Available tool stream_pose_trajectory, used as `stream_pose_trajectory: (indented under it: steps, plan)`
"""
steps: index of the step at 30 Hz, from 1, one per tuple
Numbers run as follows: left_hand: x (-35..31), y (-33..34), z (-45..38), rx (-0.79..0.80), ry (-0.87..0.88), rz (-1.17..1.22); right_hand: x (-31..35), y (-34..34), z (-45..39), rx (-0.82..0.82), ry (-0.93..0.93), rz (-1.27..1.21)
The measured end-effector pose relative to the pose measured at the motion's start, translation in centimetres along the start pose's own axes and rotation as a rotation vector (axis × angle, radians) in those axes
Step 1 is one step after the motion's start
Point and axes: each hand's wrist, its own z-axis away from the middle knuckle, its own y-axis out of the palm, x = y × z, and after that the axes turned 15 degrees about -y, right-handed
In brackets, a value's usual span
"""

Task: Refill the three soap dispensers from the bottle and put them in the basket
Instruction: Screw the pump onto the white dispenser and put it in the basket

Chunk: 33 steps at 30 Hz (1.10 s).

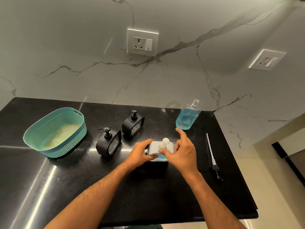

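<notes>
While left hand (142, 152) grips the white dispenser (159, 150) body, right hand (180, 152) pinches its upright pump. Basket (55, 132) lies far left, nearer the left hand.

I'm standing at what looks like a home kitchen or utility corner. In front of me is a polished black stone tabletop (69, 179) set against a white marble-look wall (82, 55) with grey veins. Two wall sockets with switches sit in that wall, one (143, 42) straight ahead and another (267, 60) off to my right. Household things stand about: a teal plastic basket (77, 129), black soap dispensers (132, 123) and a bottle (187, 117) of blue liquid
</notes>
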Motion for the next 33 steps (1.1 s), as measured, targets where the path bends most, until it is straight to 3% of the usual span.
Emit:
stream_pose_trajectory:
  steps: [14, 18, 22, 28, 33]
  plan:
    - [0.0, 0.0, -0.1, -0.010, 0.008, -0.014, -0.2, 0.9, 0.3, 0.097, -0.003, -0.095]
    - [0.0, 0.1, -0.1, -0.019, -0.001, -0.034, -0.5, 0.5, -0.6, 0.060, -0.010, 0.059]
    - [0.1, 0.1, -0.2, -0.028, 0.001, -0.048, -0.7, 1.1, -0.9, 0.097, -0.114, -0.002]
    - [0.0, 0.1, -0.2, -0.041, -0.008, -0.023, -1.1, 2.1, -1.5, 0.078, -0.004, 0.112]
    - [0.0, 0.1, -0.1, -0.037, 0.013, -0.057, -1.1, 2.4, -1.5, 0.100, -0.061, -0.048]
